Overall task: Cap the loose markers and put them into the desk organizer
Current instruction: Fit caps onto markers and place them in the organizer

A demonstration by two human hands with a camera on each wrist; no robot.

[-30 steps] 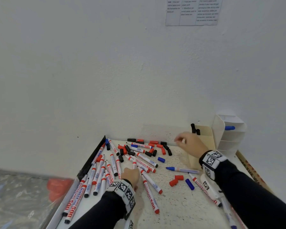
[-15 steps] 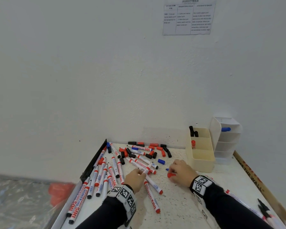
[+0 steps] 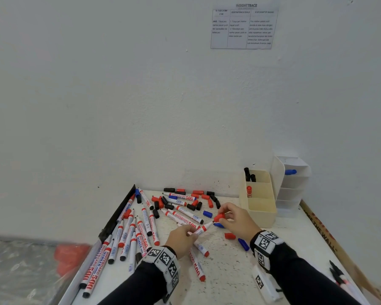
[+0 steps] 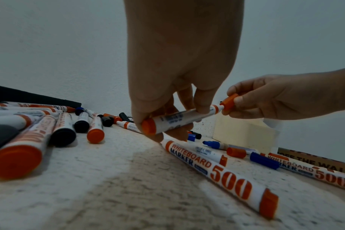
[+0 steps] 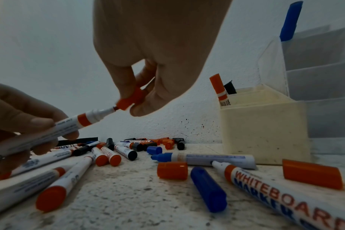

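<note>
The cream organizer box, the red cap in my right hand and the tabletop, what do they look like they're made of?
Cream organizer box: probably matte plastic, with thin, smooth, slightly scuffed walls.
Red cap, pinched by the right hand: likely moulded plastic, evenly coloured with a soft sheen.
Tabletop: pale, speckled and rough-looking, perhaps stone or laminate; the material is unclear.

Wall [image 3: 119,95]: plain white, behind the table.
Sheet [image 3: 243,27]: printed paper stuck high on the wall, headed INSIGHTTRACE, text in columns.
Table [image 3: 229,271]: white speckled top.
Red thing [image 3: 72,254]: blurred, left of the table, lower down.
</note>
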